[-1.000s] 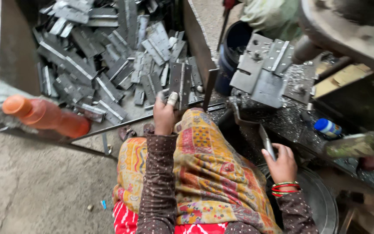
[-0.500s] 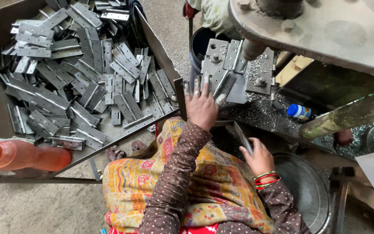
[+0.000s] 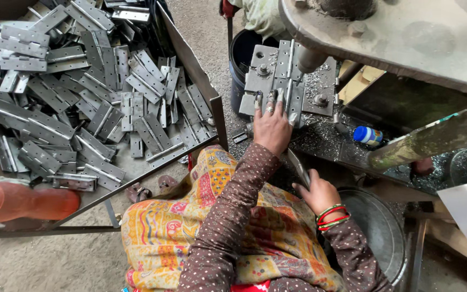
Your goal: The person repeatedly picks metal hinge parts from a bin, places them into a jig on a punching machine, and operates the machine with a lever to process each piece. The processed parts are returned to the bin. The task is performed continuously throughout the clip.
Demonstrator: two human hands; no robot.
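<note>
Our left hand [image 3: 271, 128] presses spread fingers on the hinge [image 3: 286, 81] lying on the press plate [image 3: 260, 75], while just below it our right hand [image 3: 318, 193] grips another hinge [image 3: 298, 167].

A tray [image 3: 187, 51] full of metal hinges [image 3: 77, 92] stands to the person's left, with a plastic bottle [image 3: 25, 201] at its near edge. Ahead sits the fixture plate [image 3: 285, 75] of a machine, and the left hand [image 3: 271, 127] rests on its near edge. A bucket [image 3: 241, 51] stands between tray and plate. To the right of the plate lies a small bottle [image 3: 367, 135]. The right hand [image 3: 317, 194] holds a hinge [image 3: 298, 167] nearer the body, just left of a round pan [image 3: 377, 227].
</note>
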